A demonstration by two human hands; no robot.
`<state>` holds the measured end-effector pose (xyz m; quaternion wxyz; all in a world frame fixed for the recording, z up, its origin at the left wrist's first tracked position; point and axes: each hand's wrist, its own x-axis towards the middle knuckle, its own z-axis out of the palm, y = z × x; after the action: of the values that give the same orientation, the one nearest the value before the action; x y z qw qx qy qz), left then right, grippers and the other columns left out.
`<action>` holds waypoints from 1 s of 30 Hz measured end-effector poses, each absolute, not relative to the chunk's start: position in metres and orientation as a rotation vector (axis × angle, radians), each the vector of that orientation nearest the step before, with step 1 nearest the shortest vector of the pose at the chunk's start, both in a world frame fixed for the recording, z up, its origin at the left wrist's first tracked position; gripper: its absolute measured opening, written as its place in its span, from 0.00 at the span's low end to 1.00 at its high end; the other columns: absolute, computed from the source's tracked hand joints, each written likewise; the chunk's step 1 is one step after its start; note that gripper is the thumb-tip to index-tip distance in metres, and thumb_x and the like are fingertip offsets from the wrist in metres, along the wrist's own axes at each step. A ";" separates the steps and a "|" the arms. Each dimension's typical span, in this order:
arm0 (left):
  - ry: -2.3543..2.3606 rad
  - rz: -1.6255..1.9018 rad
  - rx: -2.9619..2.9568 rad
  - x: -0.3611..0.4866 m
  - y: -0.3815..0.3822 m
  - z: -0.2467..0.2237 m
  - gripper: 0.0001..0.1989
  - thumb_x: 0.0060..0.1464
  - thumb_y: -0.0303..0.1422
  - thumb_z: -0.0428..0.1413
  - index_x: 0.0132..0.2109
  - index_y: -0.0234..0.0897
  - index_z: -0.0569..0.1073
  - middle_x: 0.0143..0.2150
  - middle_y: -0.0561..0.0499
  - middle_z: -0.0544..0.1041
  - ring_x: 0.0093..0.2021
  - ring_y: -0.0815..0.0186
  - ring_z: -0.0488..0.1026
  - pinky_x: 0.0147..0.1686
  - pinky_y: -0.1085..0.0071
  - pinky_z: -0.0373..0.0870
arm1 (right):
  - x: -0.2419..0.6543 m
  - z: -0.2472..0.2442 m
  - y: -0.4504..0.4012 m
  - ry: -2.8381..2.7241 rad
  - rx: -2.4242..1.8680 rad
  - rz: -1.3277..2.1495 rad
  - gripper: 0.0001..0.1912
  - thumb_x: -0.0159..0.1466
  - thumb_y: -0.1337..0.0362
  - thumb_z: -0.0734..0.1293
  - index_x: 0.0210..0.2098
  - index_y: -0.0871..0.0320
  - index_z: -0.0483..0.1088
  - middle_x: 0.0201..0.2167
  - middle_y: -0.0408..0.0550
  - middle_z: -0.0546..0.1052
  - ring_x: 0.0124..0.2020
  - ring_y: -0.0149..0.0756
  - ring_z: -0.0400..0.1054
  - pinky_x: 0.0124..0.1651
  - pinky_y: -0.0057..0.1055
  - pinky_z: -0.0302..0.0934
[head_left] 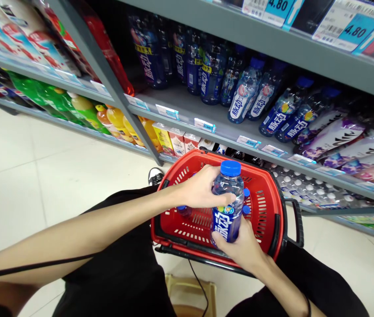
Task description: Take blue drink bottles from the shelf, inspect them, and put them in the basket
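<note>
A clear drink bottle with a blue cap and a dark blue label stands nearly upright over the red shopping basket. Around its upper part, my left hand is closed, thumb across the front above the label. Lower down, my right hand grips the bottle near its base. Inside the basket, behind the held bottle, several blue-capped bottles are partly visible; the hands and bottle hide the rest. The basket sits between my legs.
Grey shelves run across the front, with blue-capped bottles and purple-labelled bottles on them. Soft-drink bottles fill the left shelves. A black handle projects from the basket's right side. A tan stool is beneath me.
</note>
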<state>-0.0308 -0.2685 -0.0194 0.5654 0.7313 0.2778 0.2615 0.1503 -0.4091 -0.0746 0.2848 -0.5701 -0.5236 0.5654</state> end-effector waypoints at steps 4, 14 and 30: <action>0.656 0.619 1.739 -0.031 -0.269 -0.020 0.15 0.57 0.42 0.62 0.42 0.32 0.76 0.35 0.47 0.82 0.32 0.65 0.77 0.32 0.71 0.75 | 0.151 -0.076 -0.410 -1.395 -1.529 1.514 0.24 0.60 0.58 0.76 0.52 0.57 0.69 0.33 0.46 0.82 0.30 0.38 0.78 0.34 0.31 0.75; 0.653 0.635 1.763 -0.030 -0.269 -0.022 0.16 0.57 0.42 0.62 0.42 0.32 0.76 0.35 0.47 0.82 0.32 0.66 0.77 0.32 0.72 0.75 | 0.151 -0.078 -0.410 -1.394 -1.521 1.512 0.24 0.59 0.57 0.76 0.51 0.56 0.69 0.34 0.46 0.83 0.29 0.38 0.77 0.32 0.31 0.74; 0.673 0.624 1.808 -0.031 -0.269 -0.022 0.16 0.58 0.43 0.61 0.41 0.31 0.76 0.36 0.46 0.82 0.32 0.65 0.78 0.32 0.71 0.74 | 0.151 -0.078 -0.411 -1.376 -1.517 1.536 0.23 0.60 0.57 0.76 0.49 0.57 0.69 0.35 0.47 0.82 0.29 0.37 0.76 0.32 0.30 0.74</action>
<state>-0.0311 -0.2693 -0.0221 0.5287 0.7570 0.2816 0.2611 0.1506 -0.4107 -0.0785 0.2866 -0.5677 -0.5150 0.5748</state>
